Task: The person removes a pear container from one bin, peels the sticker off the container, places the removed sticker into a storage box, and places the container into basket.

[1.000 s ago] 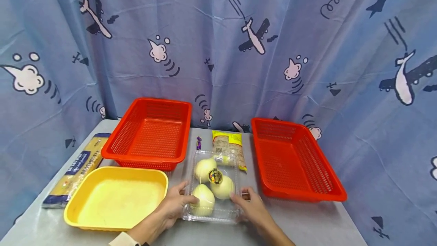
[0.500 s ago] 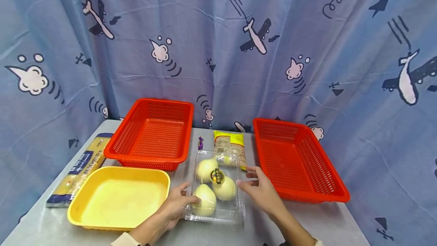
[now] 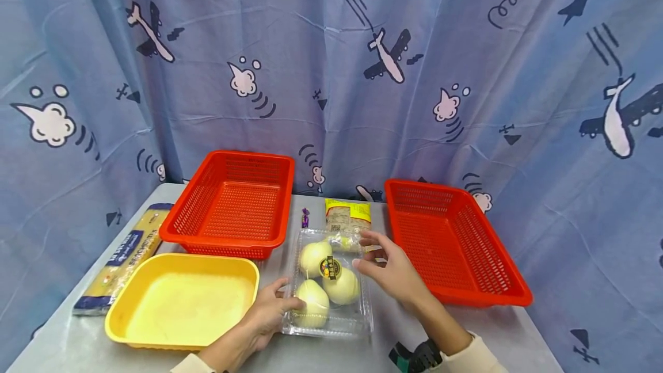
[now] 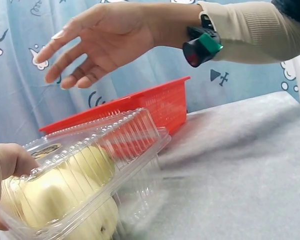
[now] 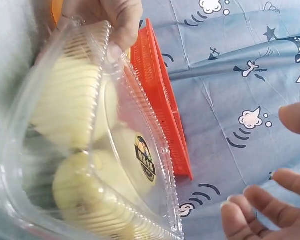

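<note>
A clear plastic clamshell box (image 3: 352,324) with a round black-and-gold sticker (image 3: 330,267) holds pale yellow-green pears (image 3: 340,286). My left hand (image 3: 266,307) grips its left side, thumb over the lid and the other fingers mostly hidden. In the left wrist view the ribbed lid (image 4: 132,132) looks shut over the fruit. My right hand (image 3: 391,269) hovers by the box's upper right edge, holding nothing. Its fingers (image 4: 65,65) are spread and relaxed above the lid in the left wrist view. Across the box in the right wrist view, my left thumb (image 5: 125,30) presses the rim.
Two red baskets (image 3: 243,243) (image 3: 466,298) stand at left and right. A yellow tray (image 3: 181,341) lies front left, beside a long noodle pack (image 3: 124,252). Behind the box are a yellow-topped bag (image 3: 357,210) and a purple-wrapped candy (image 3: 305,217). A patterned curtain (image 3: 331,102) closes the back.
My right hand has let go of the box's right side and moved up and away along that edge. My left hand keeps its grip, and the box has hardly moved.
</note>
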The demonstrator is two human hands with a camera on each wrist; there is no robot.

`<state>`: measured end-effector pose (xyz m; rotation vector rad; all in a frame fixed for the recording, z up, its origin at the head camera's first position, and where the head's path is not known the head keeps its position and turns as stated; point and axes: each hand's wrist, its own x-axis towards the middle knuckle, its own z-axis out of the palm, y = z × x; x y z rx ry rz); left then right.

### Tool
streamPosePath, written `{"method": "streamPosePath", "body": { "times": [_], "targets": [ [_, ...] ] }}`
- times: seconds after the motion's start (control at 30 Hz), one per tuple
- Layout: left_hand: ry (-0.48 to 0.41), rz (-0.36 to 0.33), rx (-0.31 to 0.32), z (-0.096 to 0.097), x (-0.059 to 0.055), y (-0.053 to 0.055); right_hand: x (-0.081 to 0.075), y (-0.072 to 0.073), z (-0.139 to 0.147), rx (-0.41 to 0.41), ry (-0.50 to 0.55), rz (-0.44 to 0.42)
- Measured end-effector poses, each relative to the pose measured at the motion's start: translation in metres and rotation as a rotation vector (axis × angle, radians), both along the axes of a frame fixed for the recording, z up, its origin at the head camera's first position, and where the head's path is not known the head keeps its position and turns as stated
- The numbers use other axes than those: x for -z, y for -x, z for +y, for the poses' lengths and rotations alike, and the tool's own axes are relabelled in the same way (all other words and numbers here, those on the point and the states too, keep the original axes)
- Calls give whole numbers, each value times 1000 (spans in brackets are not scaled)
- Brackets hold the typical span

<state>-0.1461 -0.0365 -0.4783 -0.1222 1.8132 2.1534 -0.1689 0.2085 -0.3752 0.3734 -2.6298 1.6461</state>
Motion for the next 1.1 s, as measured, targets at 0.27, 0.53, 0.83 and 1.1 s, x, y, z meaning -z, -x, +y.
{"method": "streamPosePath", "body": {
  "times": [0.27, 0.53, 0.83, 1.1],
  "targets": [
    [1, -2, -12, 0, 5, 1, 0, 18, -7, -104, 41, 50],
    [-2, -1, -15, 0, 3, -1, 6, 34, -17, -173, 60, 60],
    [-5, 2, -1, -1, 3, -2, 21, 51, -24, -245, -3, 26],
    [15, 1, -6, 0, 3, -1, 30, 60, -26, -319, -46, -16]
  ]
}}
